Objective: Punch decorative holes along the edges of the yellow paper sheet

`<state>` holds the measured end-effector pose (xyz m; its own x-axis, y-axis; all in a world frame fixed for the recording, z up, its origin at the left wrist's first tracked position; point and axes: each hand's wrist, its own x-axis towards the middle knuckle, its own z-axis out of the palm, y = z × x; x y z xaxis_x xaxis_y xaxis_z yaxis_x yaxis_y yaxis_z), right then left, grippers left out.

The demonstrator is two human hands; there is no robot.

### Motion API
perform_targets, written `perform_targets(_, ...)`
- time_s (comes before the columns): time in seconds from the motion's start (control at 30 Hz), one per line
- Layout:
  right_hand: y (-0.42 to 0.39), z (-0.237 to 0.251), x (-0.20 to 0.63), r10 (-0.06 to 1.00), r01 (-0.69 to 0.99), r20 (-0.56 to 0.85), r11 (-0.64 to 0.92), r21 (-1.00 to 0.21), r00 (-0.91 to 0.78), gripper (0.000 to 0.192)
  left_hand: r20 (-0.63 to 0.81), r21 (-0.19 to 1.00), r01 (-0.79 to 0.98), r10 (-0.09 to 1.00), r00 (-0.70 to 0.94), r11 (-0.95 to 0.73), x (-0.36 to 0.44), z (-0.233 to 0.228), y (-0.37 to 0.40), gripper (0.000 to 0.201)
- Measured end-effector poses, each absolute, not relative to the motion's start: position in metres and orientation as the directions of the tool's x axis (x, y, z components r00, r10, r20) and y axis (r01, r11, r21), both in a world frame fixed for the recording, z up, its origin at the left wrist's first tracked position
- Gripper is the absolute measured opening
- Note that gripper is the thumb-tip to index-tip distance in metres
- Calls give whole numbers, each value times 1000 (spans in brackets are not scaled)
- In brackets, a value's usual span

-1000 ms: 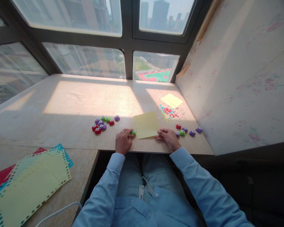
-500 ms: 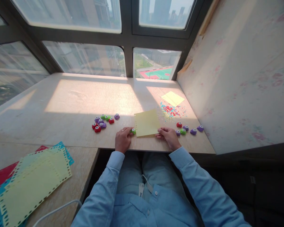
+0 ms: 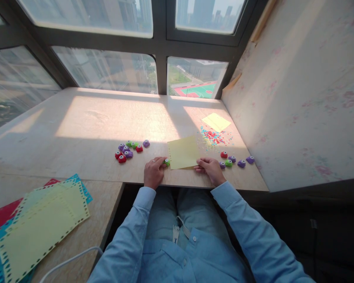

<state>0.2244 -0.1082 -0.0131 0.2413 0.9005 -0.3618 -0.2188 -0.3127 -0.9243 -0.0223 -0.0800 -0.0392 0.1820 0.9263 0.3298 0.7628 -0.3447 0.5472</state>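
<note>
My left hand is closed on a small green craft punch, which sits against the left edge of a yellow sheet of paper. Small holes run along that left edge. With its thumb on top, my right hand pinches the lower right corner of the same sheet. The paper lies just above the wooden surface, near its front edge. My left fingers partly hide the green punch.
Several red, green and purple punches lie to the left, and more punches to the right. Coloured paper bits are scattered below a smaller yellow sheet. Punched sheets and a white cable lie at lower left.
The view has shifted very slightly. Both hands, the green punch and the yellow sheet keep practically the same places.
</note>
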Motion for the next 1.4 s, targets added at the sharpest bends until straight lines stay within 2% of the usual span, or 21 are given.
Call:
perform_targets(0.33, -107, -10, 225, 894, -214, -403, -362, -907, 197, 17, 349, 547, 759, 920, 178, -354, -22, -40, -79, 24)
perform_targets(0.43, -108, -10, 226, 909, -129, -398, -383, -915, 123, 23, 357, 553, 750, 917, 180, -362, -22, -39, -80, 24)
perform_targets(0.5, -108, -10, 228, 927, 23, -365, -368, -930, 82, 32, 358, 560, 743, 916, 182, -367, -22, -38, -81, 23)
perform_targets(0.57, -109, -10, 230, 962, 299, -256, -274, -914, 99, 41, 360, 567, 738, 916, 178, -366, -22, -37, -82, 25)
perform_targets(0.6, -110, -9, 232, 978, 461, -162, -204, -864, 130, 44, 362, 571, 736, 916, 170, -363, -22, -36, -82, 25)
perform_targets(0.67, -110, -8, 234, 982, 726, 68, -82, -683, 174, 45, 363, 586, 731, 920, 150, -350, -21, -36, -81, 26)
perform_targets(0.73, -108, -7, 235, 958, 858, 262, 39, -512, 113, 43, 349, 614, 721, 930, 118, -322, -21, -35, -80, 27)
perform_targets(0.77, -106, -7, 235, 946, 884, 322, 128, -450, 27, 41, 335, 631, 715, 937, 98, -301, -21, -35, -79, 27)
perform_targets(0.87, -92, -14, 233, 863, 839, 400, 445, -312, -309, 35, 289, 679, 696, 956, 43, -236, -19, -33, -77, 28)
perform_targets(0.97, -73, -29, 230, 788, 771, 377, 590, -240, -486, 35, 260, 709, 675, 965, 18, -204, -18, -31, -77, 27)
perform_targets(1.07, -62, -42, 227, 778, 755, 343, 613, -233, -525, 33, 251, 726, 657, 968, 22, -203, -18, -28, -78, 25)
perform_targets(1.4, -74, -46, 218, 815, 796, 365, 551, -250, -450, 32, 274, 757, 601, 960, 62, -255, -20, -30, -80, 21)
